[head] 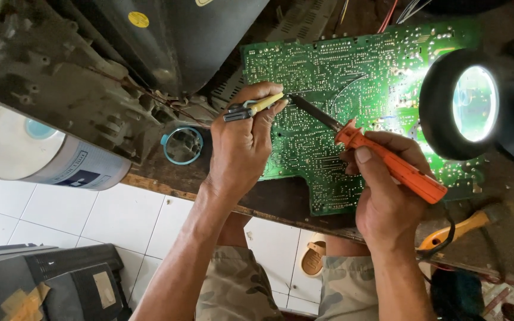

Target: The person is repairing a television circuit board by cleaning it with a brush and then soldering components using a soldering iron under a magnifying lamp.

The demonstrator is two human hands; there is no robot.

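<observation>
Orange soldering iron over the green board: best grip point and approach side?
Judging by its pose, grip the soldering iron on the orange handle, behind the flared collar, coming from the lower right where the cord leaves. The dark metal shaft points up-left at the circuit board and should stay clear of fingers. The right hand already holds it that way, pen-like; the left hand holds a small yellow-handled tool.

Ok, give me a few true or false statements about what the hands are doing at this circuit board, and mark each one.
1. The right hand holds an orange-handled soldering iron. True.
2. The iron's tip points away from the green circuit board. False: it lies over the board, near the left hand.
3. The left hand holds a yellow-handled tool. True.
4. The round lamp is switched off. False: it glows brightly.
5. The white can stands on the circuit board. False: it lies at the far left, off the board.
</observation>
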